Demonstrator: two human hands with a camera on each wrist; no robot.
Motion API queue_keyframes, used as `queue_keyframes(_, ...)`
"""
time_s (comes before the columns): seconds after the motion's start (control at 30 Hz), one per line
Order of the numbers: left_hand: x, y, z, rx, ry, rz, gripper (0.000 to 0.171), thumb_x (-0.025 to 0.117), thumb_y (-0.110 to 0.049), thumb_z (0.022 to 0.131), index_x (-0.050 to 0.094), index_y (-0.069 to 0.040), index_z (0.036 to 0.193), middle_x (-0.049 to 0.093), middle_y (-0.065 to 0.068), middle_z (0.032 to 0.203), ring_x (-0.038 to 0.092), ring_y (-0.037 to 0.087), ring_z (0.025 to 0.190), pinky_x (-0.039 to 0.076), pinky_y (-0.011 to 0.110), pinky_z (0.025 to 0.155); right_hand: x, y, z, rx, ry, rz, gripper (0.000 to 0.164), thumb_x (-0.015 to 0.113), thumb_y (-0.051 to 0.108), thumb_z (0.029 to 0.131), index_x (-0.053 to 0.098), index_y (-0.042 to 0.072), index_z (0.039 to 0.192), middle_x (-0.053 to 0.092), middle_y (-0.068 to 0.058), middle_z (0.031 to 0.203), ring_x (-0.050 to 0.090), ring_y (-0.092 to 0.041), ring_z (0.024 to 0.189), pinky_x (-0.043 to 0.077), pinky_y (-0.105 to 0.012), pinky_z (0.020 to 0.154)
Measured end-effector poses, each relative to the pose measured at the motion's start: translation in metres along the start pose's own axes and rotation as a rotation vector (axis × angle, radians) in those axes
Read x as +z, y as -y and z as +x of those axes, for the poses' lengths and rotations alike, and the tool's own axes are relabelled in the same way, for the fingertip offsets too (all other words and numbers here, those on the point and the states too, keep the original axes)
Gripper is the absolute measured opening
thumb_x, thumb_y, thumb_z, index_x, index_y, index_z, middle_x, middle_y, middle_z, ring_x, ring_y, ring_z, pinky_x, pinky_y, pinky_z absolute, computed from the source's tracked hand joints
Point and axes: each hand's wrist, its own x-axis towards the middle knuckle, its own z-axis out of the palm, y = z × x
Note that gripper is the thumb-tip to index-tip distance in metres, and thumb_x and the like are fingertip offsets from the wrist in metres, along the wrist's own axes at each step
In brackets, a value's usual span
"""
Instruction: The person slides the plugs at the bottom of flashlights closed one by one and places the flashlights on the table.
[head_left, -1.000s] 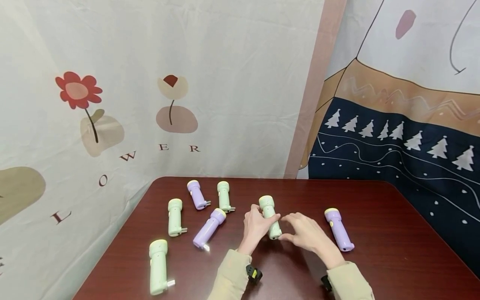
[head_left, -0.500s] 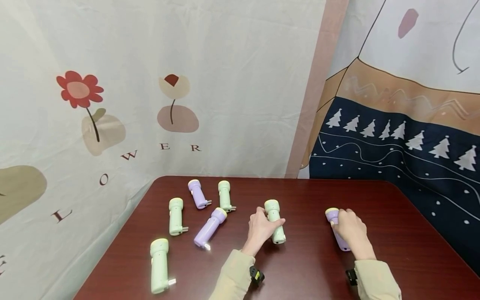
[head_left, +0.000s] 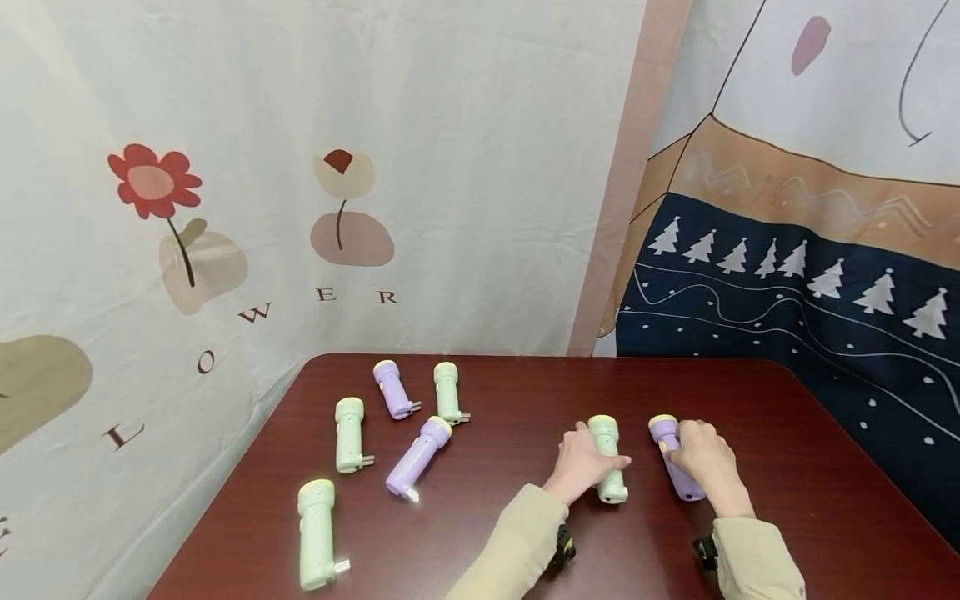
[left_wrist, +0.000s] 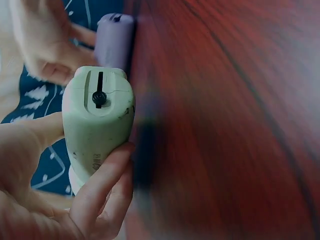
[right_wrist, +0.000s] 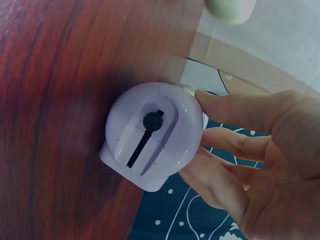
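My left hand (head_left: 582,463) grips a pale green flashlight (head_left: 611,483) right of the table's middle, thumb on one side and fingers on the other. In the left wrist view the butt end of this green flashlight (left_wrist: 100,120) faces the camera, with a black sliding knob in a slot. Just to its right, my right hand (head_left: 707,463) holds a purple flashlight (head_left: 664,429) by its body, the yellow-rimmed head pointing away. The right wrist view shows the purple flashlight's butt end (right_wrist: 155,135), slotted too, pinched between thumb and fingers and close to the tabletop.
Several more flashlights lie on the left of the dark red table (head_left: 510,533): green ones (head_left: 317,533) (head_left: 349,437) (head_left: 446,390) and purple ones (head_left: 392,390) (head_left: 417,458), their plug prongs folded out. A printed cloth (head_left: 480,167) hangs behind the table.
My left hand has carried the green flashlight to the right, near the purple one. My right hand has left the green flashlight's side and taken hold of the purple flashlight.
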Motion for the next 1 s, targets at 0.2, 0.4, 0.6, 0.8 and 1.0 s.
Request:
queue_keyframes(0.2, 0.021, -0.019, 0.006, 0.014, 0.006, 0.046, 0.084, 0.079, -0.042, 0.065, 0.043, 0.003, 0.127, 0.057, 0.019, 0.107, 0.058, 0.034, 0.1, 0.05, 0.038, 0.08, 0.0, 0.002, 0.0, 0.016, 0.027, 0.001, 0.02, 0.066, 0.014, 0.077, 0.055, -0.002, 0.076, 0.053, -0.018, 0.076, 0.051, -0.028, 0.062, 0.041, -0.041, 0.053)
queue_keyframes(0.4, 0.033, -0.027, 0.007, 0.044, -0.014, 0.079, 0.082, 0.079, -0.042, 0.064, 0.045, 0.004, 0.123, 0.059, 0.018, 0.101, 0.061, 0.029, 0.092, 0.051, 0.032, 0.076, 0.0, 0.004, 0.001, 0.019, 0.043, -0.001, 0.019, 0.066, 0.013, 0.076, 0.054, -0.001, 0.074, 0.052, -0.017, 0.076, 0.051, -0.027, 0.062, 0.041, -0.04, 0.053)
queue_keyframes(0.6, 0.038, -0.032, 0.006, 0.046, -0.007, 0.085, 0.089, 0.077, -0.045, 0.066, 0.041, 0.005, 0.131, 0.059, 0.019, 0.109, 0.06, 0.029, 0.098, 0.05, 0.033, 0.08, 0.0, 0.003, 0.001, 0.025, 0.053, 0.002, 0.018, 0.065, 0.013, 0.076, 0.054, -0.001, 0.075, 0.053, -0.016, 0.076, 0.051, -0.027, 0.063, 0.041, -0.04, 0.053)
queue_keyframes(0.8, 0.04, -0.031, 0.007, 0.071, -0.018, 0.123, 0.087, 0.075, -0.049, 0.066, 0.044, 0.005, 0.126, 0.06, 0.018, 0.104, 0.062, 0.029, 0.093, 0.051, 0.031, 0.076, -0.001, 0.002, 0.001, 0.023, 0.051, 0.003, 0.018, 0.065, 0.014, 0.076, 0.053, 0.0, 0.074, 0.052, -0.016, 0.076, 0.051, -0.028, 0.064, 0.041, -0.041, 0.054)
queue_keyframes(1.0, 0.038, -0.031, 0.006, 0.089, -0.023, 0.113, 0.07, 0.073, -0.053, 0.067, 0.051, 0.001, 0.106, 0.058, 0.014, 0.087, 0.062, 0.029, 0.081, 0.051, 0.03, 0.067, -0.001, 0.0, 0.001, 0.016, 0.039, 0.001, 0.018, 0.065, 0.013, 0.074, 0.053, 0.0, 0.073, 0.051, -0.016, 0.074, 0.051, -0.028, 0.062, 0.04, -0.042, 0.053)
